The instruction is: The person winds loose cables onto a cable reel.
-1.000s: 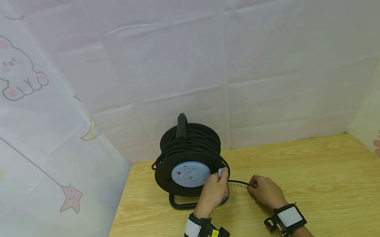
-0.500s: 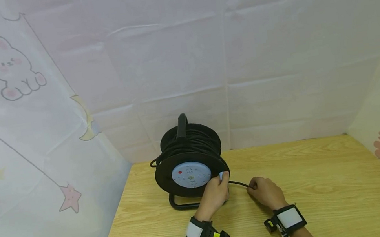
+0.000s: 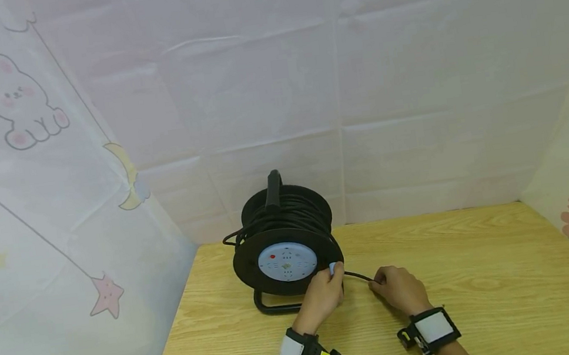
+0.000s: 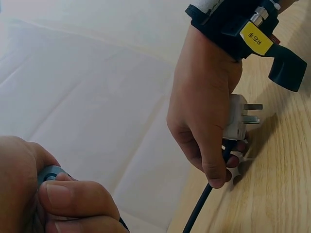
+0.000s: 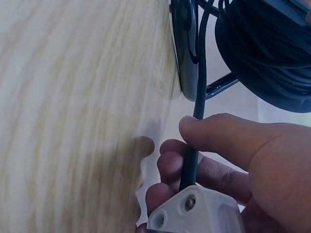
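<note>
A black cable reel stands on its tube frame, with black cable wound round its drum. Its front face carries a pale blue socket panel with a red button. My left hand grips the light blue crank knob at the face's lower right. To the right, low over the table, my right hand holds the cable's free end. In the left wrist view a white three-pin plug sits by the right palm. The right thumb and fingers lie around the cord just beyond the plug.
The reel's carrying handle rises at the top. A loose cable loop sticks out at its left. Printed cloth walls enclose the wooden table at the back and sides.
The crank knob and left hand have moved slightly down, and the red button slightly right, as the reel face turns clockwise. The loop at left sticks out more. The right hand stays nearly still.
</note>
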A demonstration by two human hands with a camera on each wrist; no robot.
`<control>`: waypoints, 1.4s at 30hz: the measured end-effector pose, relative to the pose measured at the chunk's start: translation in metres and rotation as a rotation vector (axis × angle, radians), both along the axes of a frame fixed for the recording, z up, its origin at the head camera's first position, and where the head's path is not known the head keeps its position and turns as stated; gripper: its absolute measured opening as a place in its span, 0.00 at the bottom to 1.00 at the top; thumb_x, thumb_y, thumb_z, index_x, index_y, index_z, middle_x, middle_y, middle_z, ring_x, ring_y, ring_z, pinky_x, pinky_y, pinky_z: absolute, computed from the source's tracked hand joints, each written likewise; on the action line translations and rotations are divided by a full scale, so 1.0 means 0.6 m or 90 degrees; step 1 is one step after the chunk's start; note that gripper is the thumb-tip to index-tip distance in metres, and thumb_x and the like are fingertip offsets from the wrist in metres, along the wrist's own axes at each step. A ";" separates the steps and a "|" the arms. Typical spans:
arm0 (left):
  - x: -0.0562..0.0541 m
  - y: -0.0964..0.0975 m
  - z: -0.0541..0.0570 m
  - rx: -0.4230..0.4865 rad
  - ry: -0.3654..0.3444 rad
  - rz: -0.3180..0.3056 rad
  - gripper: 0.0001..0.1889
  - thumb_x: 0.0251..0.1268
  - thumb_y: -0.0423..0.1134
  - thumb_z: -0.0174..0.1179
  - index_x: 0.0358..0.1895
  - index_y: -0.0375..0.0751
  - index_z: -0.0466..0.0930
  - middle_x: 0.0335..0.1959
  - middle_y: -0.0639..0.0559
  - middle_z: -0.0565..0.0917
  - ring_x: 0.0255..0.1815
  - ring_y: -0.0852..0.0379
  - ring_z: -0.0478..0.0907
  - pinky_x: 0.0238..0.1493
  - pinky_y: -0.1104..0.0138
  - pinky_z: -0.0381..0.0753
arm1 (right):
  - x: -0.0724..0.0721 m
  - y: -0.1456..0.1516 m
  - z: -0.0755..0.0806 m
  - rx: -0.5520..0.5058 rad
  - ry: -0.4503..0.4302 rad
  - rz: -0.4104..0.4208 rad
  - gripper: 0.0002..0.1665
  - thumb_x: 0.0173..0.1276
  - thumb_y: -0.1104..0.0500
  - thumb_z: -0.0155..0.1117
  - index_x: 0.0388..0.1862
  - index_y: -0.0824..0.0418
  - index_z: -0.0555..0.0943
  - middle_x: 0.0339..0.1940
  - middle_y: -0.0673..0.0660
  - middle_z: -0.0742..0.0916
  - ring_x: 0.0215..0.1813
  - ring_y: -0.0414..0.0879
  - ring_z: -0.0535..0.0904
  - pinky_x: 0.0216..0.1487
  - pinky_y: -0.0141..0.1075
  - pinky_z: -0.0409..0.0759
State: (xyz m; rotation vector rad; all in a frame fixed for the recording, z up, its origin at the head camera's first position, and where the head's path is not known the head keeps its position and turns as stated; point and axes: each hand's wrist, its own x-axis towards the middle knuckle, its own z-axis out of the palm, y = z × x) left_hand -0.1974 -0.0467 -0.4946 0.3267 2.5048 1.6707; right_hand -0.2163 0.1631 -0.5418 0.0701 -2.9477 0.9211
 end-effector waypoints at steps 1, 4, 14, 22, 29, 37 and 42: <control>0.001 0.000 -0.001 0.001 -0.001 0.000 0.34 0.86 0.63 0.42 0.17 0.51 0.70 0.09 0.64 0.68 0.11 0.63 0.60 0.17 0.69 0.59 | 0.000 0.000 0.000 0.002 0.000 0.000 0.10 0.70 0.55 0.75 0.35 0.61 0.88 0.25 0.50 0.85 0.25 0.43 0.75 0.24 0.37 0.69; 0.002 0.000 -0.005 0.003 -0.008 0.002 0.33 0.86 0.62 0.42 0.17 0.50 0.70 0.09 0.62 0.69 0.12 0.63 0.60 0.18 0.69 0.58 | 0.001 -0.001 0.001 0.005 0.002 -0.002 0.10 0.70 0.55 0.75 0.35 0.61 0.88 0.25 0.50 0.85 0.25 0.44 0.75 0.24 0.37 0.70; 0.006 -0.002 -0.012 0.002 -0.032 0.005 0.33 0.86 0.62 0.42 0.19 0.49 0.69 0.10 0.59 0.68 0.13 0.61 0.57 0.19 0.68 0.56 | -0.001 -0.002 -0.008 -0.007 0.023 0.004 0.08 0.68 0.58 0.75 0.35 0.62 0.87 0.27 0.53 0.87 0.27 0.44 0.77 0.26 0.37 0.72; 0.006 -0.005 -0.017 -0.010 -0.038 0.010 0.33 0.86 0.62 0.41 0.19 0.49 0.68 0.10 0.59 0.68 0.13 0.61 0.57 0.19 0.68 0.55 | -0.005 -0.002 -0.008 -0.015 0.046 0.009 0.07 0.68 0.59 0.76 0.36 0.63 0.87 0.31 0.55 0.89 0.31 0.44 0.81 0.30 0.39 0.78; 0.005 -0.008 -0.024 -0.014 -0.040 0.013 0.32 0.86 0.62 0.41 0.19 0.49 0.68 0.10 0.59 0.67 0.13 0.60 0.58 0.19 0.67 0.55 | -0.014 0.000 -0.012 -0.019 0.058 0.020 0.09 0.68 0.60 0.76 0.41 0.65 0.88 0.34 0.56 0.91 0.34 0.44 0.85 0.34 0.42 0.82; 0.005 -0.011 -0.032 -0.020 -0.039 0.012 0.33 0.86 0.62 0.41 0.18 0.50 0.67 0.10 0.59 0.67 0.13 0.61 0.57 0.19 0.67 0.55 | -0.014 -0.001 -0.014 -0.014 0.085 0.029 0.09 0.68 0.61 0.75 0.43 0.66 0.89 0.41 0.60 0.92 0.42 0.52 0.88 0.40 0.48 0.85; 0.004 -0.012 -0.035 -0.030 -0.038 0.014 0.33 0.86 0.63 0.41 0.18 0.49 0.68 0.10 0.59 0.67 0.13 0.61 0.57 0.19 0.67 0.54 | -0.013 0.001 -0.017 -0.017 0.104 0.038 0.11 0.69 0.60 0.74 0.46 0.66 0.89 0.44 0.62 0.92 0.48 0.57 0.89 0.47 0.53 0.86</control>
